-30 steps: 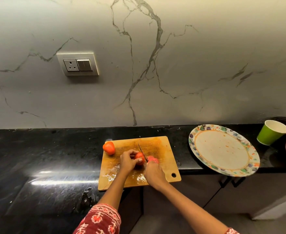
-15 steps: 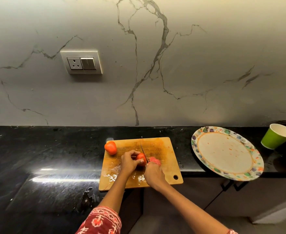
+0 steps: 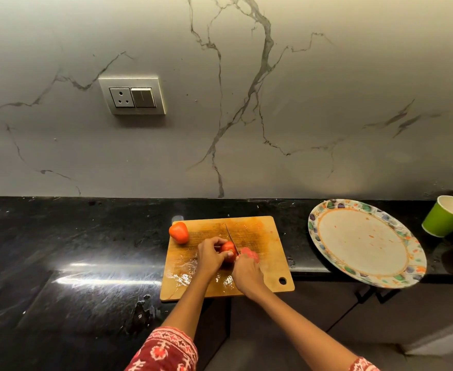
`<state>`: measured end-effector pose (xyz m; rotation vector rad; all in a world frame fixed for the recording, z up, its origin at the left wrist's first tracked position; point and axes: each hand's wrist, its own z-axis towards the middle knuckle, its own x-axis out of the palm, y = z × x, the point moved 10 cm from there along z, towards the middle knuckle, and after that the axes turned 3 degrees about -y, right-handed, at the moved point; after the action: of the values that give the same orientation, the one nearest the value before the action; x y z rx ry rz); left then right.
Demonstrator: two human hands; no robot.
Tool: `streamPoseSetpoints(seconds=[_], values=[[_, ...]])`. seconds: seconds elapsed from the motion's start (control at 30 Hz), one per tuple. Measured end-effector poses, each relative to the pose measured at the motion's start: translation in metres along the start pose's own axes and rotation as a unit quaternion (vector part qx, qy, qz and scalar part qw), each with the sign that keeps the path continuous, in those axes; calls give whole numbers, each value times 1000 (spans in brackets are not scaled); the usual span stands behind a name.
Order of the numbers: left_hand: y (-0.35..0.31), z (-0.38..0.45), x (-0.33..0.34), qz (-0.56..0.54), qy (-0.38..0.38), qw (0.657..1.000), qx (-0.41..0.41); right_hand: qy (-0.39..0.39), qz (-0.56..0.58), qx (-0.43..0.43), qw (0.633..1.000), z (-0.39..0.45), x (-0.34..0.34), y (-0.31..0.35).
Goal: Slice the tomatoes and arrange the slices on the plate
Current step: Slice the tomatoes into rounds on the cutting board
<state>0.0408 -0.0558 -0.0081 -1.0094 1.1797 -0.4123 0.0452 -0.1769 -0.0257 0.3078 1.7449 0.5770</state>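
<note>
Gripping a tomato [image 3: 228,249] near the middle of a wooden cutting board [image 3: 260,236], the left hand [image 3: 209,257] curls its fingers and thumb round the fruit's left side and holds it against the board. The right hand [image 3: 246,271] is closed round the handle of a knife [image 3: 230,236], the handle itself hidden inside the fist; the thin blade runs away from the person and lies against the right side of the held tomato, its tip pointing toward the far edge of the board. Just right of the blade, touching the right hand's knuckles, lies a pale red cut piece [image 3: 249,254] of tomato, too blurred to tell whether it is one slice or several. A second tomato [image 3: 178,232], whole, stands at the board's far left corner, well apart from both hands. The board's surface is wet and stained with juice, with a round hanging hole at its near right corner. To the right of the board, partly overhanging the front edge of the black counter [image 3: 59,250], sits a large plate [image 3: 327,218] with a coloured patterned rim; its centre carries only small orange smears. A green paper cup [image 3: 444,218] stands beyond the plate at the right margin. Patterned red sleeves [image 3: 164,352] cover both forearms near the lower edge.
</note>
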Motion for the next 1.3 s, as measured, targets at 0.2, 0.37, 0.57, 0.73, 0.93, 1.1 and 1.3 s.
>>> streamPoseSetpoints(seconds=[0.2,0.37,0.57,0.73,0.93,1.1,1.3], values=[[0,0,0,0,0,1000,1,21,0,4,1000,3,7,-3],[3,1,-2,-20,4,1000,-2,19,10,7,1000,-1,15,-11],[0,1,-4,-30,4,1000,6,9,-4,7,1000,10,15,-4],[6,1,-5,-47,-5,999,-16,9,0,1,1000,4,25,-15],[6,0,-5,-44,-5,999,-12,26,-7,-8,1000,9,25,-9],[3,-1,-2,-40,4,999,-11,44,-39,13,998,4,25,-17],[2,-3,-3,-30,-4,999,-10,58,-70,9,996,0,24,-15]])
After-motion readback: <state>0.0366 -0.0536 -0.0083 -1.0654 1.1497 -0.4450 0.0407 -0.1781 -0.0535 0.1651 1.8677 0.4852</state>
